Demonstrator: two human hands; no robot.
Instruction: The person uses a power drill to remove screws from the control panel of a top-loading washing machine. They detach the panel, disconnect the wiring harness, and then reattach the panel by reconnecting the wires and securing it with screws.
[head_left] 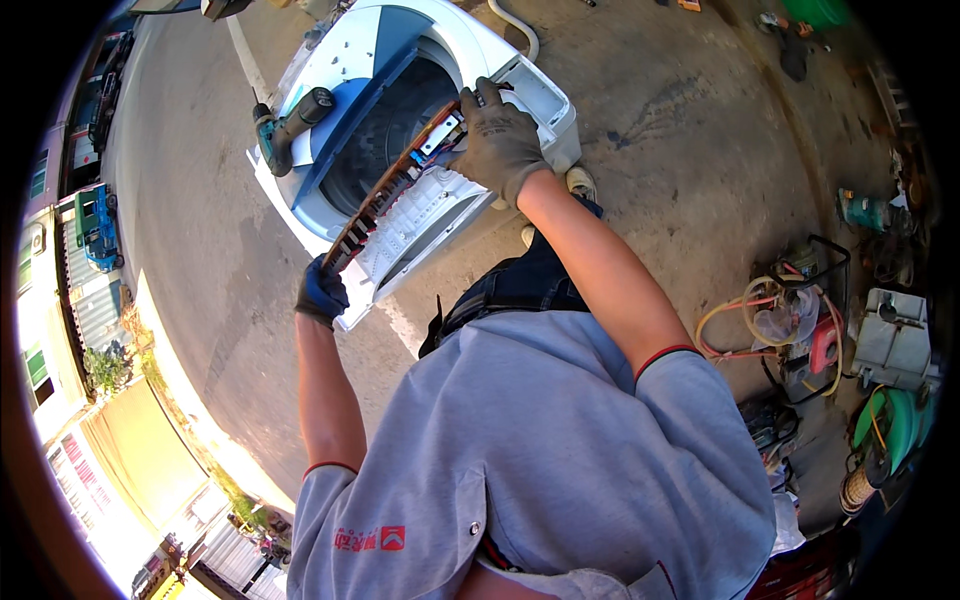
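A long narrow circuit board (382, 192) with a copper-brown edge, dark components and wires crosses the opening of a white top-loading washing machine (548, 100) at a slant. My left hand (322, 294), in a dark glove with blue, grips its lower-left end. My right hand (497, 135), in a grey-brown glove, is closed on the upper-right end. Below the board lies a white plastic panel (415, 245) with many small holes and bosses. A teal and black cordless drill (285, 130) rests on the machine's left top, beside a blue-tinted lid (355, 110).
A grey hose (525, 35) lies behind the machine on the concrete floor (680, 140). On the right are coiled hoses (745, 315), a teal tool (860, 210), a grey plastic container (890, 335) and a green reel (890, 425). Buildings and a blue vehicle (95, 230) stand far left.
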